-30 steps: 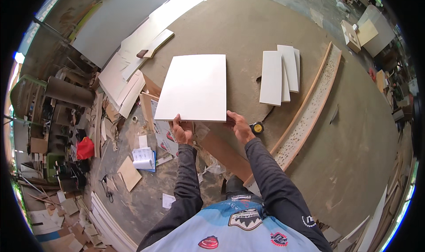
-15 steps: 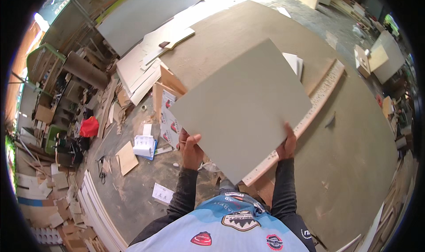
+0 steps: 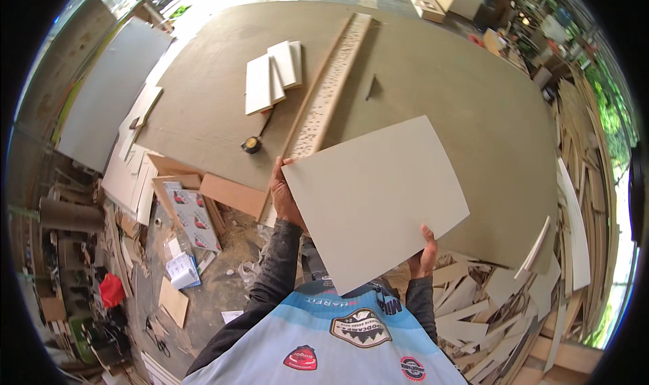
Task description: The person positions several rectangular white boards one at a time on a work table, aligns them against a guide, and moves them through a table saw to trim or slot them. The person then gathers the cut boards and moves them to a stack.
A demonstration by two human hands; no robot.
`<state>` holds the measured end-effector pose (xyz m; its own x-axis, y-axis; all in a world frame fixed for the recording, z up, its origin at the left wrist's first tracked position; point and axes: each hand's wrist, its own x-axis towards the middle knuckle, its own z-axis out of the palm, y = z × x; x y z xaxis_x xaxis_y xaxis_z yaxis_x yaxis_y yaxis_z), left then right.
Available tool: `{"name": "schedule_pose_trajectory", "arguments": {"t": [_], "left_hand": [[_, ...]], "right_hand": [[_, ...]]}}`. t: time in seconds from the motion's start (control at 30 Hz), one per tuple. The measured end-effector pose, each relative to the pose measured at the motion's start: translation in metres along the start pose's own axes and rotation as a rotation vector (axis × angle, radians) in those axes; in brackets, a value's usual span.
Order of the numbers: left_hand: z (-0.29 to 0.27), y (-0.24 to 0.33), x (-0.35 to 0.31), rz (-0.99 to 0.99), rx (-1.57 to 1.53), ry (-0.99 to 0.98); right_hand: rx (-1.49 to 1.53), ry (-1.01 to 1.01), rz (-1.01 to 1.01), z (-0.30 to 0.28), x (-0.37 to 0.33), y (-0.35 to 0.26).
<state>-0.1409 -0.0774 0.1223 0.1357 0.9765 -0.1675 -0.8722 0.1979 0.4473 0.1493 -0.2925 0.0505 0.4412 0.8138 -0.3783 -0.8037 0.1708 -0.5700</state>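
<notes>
A flat, pale grey rectangular board [image 3: 378, 199] is held up in front of me, tilted over the near edge of the large table. My left hand [image 3: 285, 194] grips its left edge, with the thumb on top and the other fingers underneath. On the lower right edge, my right hand [image 3: 424, 253] has hold of it too, its thumb pointing up along the face. Behind the board's left corner, a long narrow plank with a speckled face [image 3: 331, 81] lies across the table and is partly hidden.
Stacked white panels [image 3: 259, 84] and a tape measure [image 3: 251, 144] lie on the brown tabletop [image 3: 439, 60], with a thin dark tool [image 3: 370, 87] right of the plank. Wood offcuts [image 3: 473, 310] pile up at lower right. A wooden frame [image 3: 193, 216] stands at left near papers [image 3: 182, 270].
My view has swung to the right, bringing the tape measure and offcut pile into sight. The board has turned and shifted rightward relative to the plank, still in both hands.
</notes>
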Motion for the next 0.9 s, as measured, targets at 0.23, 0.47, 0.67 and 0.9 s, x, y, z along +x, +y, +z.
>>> {"name": "schedule_pose_trajectory", "arguments": {"t": [0.23, 0.47, 0.67, 0.9], "left_hand": [[0.009, -0.093, -0.013, -0.293, 0.323, 0.065], [-0.004, -0.128, -0.099, -0.729, 0.227, 0.037], [-0.005, -0.101, -0.138, -0.794, 0.254, -0.199], [-0.05, -0.079, -0.125, -0.754, 0.438, -0.056]], "right_hand": [[0.058, 0.193, -0.127, -0.049, -0.049, -0.022], [0.148, 0.33, -0.253, -0.053, -0.046, -0.02], [0.211, 0.391, -0.243, -0.059, -0.03, -0.026], [0.22, 0.386, -0.175, -0.037, -0.012, 0.011]]}}
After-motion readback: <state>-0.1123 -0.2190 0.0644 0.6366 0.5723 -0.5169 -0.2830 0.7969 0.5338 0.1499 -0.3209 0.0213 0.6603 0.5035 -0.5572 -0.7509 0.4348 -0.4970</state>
